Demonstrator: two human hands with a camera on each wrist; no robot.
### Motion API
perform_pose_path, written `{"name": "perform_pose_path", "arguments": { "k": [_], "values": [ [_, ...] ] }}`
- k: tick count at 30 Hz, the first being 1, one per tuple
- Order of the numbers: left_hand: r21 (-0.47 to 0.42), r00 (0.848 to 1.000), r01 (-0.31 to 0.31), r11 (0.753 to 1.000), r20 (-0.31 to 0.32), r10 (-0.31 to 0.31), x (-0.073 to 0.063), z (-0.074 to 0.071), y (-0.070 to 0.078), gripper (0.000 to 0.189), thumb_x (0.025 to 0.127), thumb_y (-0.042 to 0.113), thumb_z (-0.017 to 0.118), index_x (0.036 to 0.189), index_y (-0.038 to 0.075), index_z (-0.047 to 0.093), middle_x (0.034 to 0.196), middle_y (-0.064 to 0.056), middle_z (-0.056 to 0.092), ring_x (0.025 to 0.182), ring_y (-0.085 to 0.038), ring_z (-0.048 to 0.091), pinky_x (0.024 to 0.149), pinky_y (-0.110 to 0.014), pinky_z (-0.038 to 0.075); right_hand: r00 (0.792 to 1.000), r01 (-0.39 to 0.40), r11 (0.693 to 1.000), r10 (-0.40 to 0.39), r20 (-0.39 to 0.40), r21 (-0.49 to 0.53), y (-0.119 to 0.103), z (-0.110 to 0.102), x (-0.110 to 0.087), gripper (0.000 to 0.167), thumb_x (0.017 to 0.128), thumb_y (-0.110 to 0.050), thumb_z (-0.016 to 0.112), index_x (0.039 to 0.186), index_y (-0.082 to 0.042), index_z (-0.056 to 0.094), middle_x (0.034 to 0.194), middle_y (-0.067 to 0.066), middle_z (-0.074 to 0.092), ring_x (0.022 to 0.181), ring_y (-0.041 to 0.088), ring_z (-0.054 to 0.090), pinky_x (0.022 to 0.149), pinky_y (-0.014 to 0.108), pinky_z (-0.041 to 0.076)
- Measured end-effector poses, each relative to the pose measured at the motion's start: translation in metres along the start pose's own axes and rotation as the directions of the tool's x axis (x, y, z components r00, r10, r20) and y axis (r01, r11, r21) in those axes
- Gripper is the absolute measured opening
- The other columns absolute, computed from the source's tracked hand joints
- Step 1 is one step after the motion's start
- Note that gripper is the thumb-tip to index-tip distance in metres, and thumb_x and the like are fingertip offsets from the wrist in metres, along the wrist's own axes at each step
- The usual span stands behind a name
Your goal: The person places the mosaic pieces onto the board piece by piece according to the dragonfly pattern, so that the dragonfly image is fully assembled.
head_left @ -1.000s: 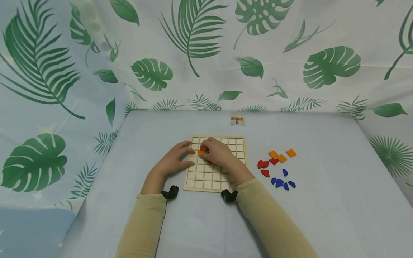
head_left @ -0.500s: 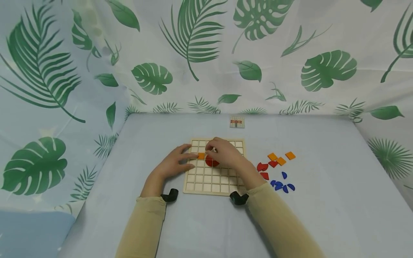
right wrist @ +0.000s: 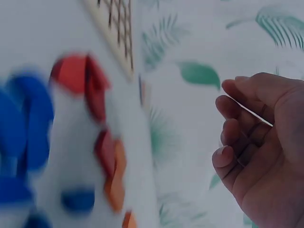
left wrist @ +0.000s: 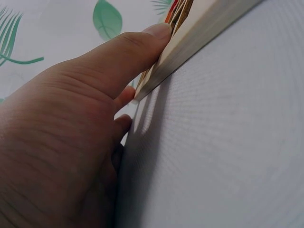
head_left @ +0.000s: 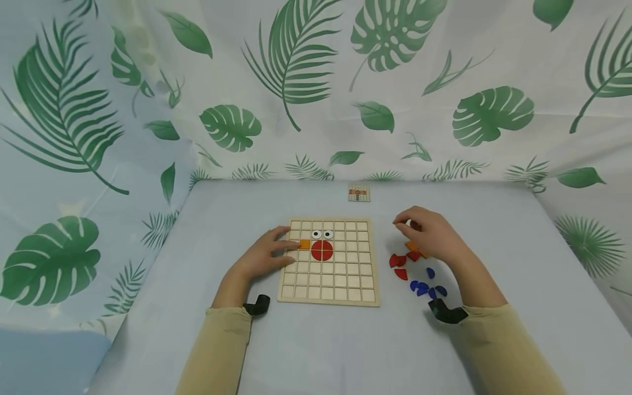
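Observation:
A square wooden grid board [head_left: 353, 281] lies in front of me in the head view. On it, four red quarter pieces form a disc [head_left: 322, 250], with two white eye discs [head_left: 322, 235] just above. One orange square tile [head_left: 304, 244] sits left of the red disc. My left hand [head_left: 261, 255] rests at the board's left edge, its index fingertip at the orange tile; the left wrist view shows the thumb [left wrist: 137, 45] on the board's edge. My right hand [head_left: 432, 233] hovers over loose orange tiles [head_left: 411, 247], fingers loosely bent; the right wrist view shows nothing held.
Loose red quarter pieces [head_left: 401, 274] and several blue half-round pieces [head_left: 423, 288] lie right of the board. A small card with a printed grid pattern [head_left: 359, 193] lies beyond the board. Leaf-patterned cloth walls [head_left: 306, 131] enclose the table's back and sides.
My right hand has left the board and swung right to above the loose pieces, uncovering the eye discs and red disc. The left hand stays at the board's left edge.

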State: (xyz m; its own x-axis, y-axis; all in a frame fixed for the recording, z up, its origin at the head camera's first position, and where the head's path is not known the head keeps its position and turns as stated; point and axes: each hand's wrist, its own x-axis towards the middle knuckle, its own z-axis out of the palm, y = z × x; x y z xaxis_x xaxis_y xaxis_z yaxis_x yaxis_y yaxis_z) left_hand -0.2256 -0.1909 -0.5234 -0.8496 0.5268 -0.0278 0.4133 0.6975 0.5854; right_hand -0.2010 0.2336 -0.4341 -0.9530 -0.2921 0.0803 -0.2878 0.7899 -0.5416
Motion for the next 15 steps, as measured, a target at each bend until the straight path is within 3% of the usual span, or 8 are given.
{"name": "perform_pose_path", "arguments": {
  "k": [7, 15],
  "values": [
    [-0.019, 1.0, 0.014, 1.0, 0.005, -0.014, -0.001, 0.002, 0.0, 0.045, 0.089, 0.041, 0.072, 0.132, 0.033, 0.063, 0.162, -0.002, 0.029, 0.151, -0.032, 0.022, 0.121, -0.054, 0.025, 0.986, -0.16, 0.987, 0.161, -0.048, 0.021, 0.056, -0.02, -0.035, 0.032, 0.102, -0.037, 0.054, 0.119, -0.013, 0.065, 0.101, 0.008, 0.06, 0.087, 0.024, 0.049, 0.06, 0.029, 0.047],
    [-0.032, 1.0, 0.025, 0.999, -0.002, -0.025, -0.001, 0.002, 0.002, 0.045, 0.089, 0.04, 0.073, 0.132, 0.033, 0.063, 0.162, -0.001, 0.029, 0.151, -0.032, 0.022, 0.121, -0.054, 0.025, 0.965, -0.23, 0.973, 0.232, -0.12, 0.027, 0.095, -0.015, -0.052, 0.033, 0.101, -0.032, 0.056, 0.123, -0.009, 0.063, 0.112, 0.016, 0.059, 0.091, 0.029, 0.051, 0.066, 0.031, 0.044]
  ]
}}
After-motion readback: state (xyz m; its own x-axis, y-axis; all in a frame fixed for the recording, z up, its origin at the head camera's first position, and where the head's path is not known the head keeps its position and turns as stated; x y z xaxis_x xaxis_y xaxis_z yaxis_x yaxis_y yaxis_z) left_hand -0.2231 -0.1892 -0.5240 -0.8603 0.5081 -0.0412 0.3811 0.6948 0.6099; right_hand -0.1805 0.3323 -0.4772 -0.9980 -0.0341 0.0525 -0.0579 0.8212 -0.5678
